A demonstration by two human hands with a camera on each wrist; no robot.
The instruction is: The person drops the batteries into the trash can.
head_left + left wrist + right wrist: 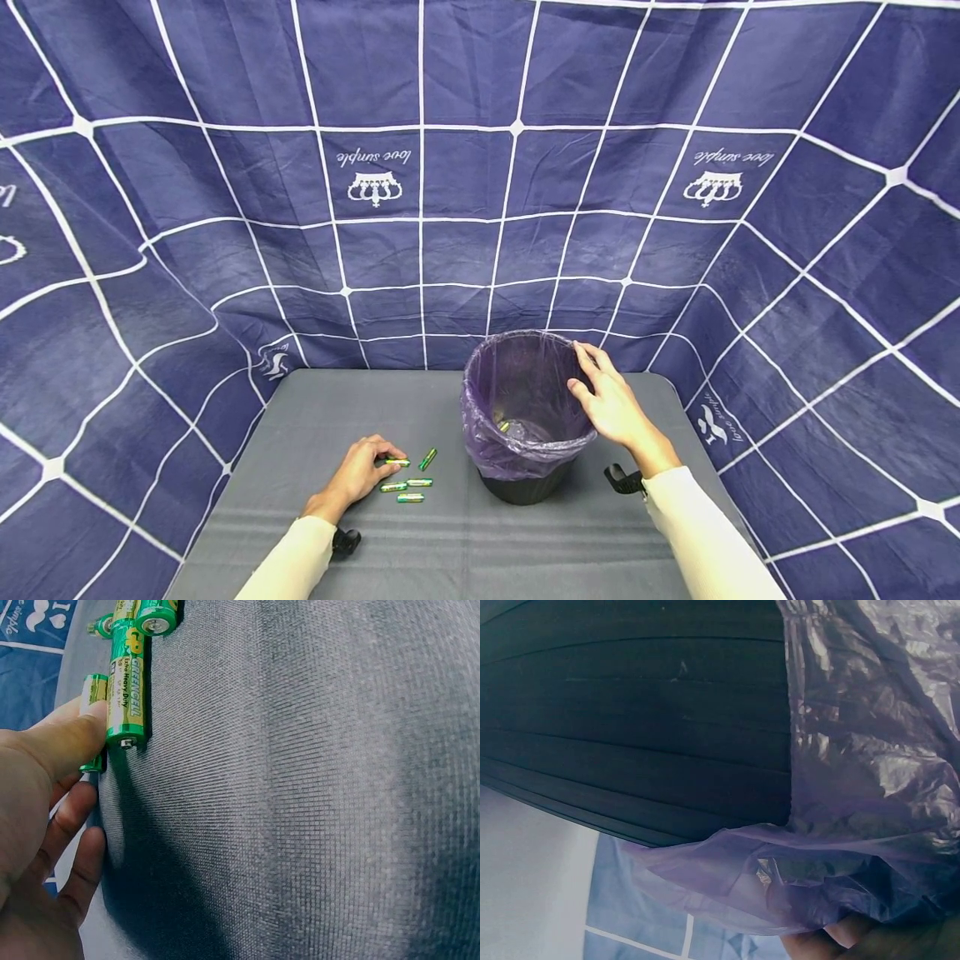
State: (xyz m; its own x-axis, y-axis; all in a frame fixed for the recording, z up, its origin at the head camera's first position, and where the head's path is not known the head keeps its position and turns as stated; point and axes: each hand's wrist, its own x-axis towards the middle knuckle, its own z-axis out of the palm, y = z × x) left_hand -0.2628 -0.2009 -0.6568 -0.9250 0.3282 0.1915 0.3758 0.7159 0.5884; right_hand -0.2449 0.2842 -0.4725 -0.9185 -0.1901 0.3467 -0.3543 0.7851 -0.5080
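Note:
Near the left part of the grey table, my left hand (362,468) pinches a green-and-gold AA battery (91,691) between thumb and fingers. Close by lie several more such batteries; one battery (127,690) is right beside the thumb, and another battery (427,458) lies slanted. My right hand (611,404) holds the right rim of a black trash bin (525,487), thumb on the inner side. A translucent purple bag (491,446) lines the bin and folds over its rim. Inside, near the bottom, a battery (504,426) shows.
The grey cloth-covered table (315,400) is walled in by a blue curtain (465,175) with white grid lines at the back and sides. Black straps with mounts sit at both wrists.

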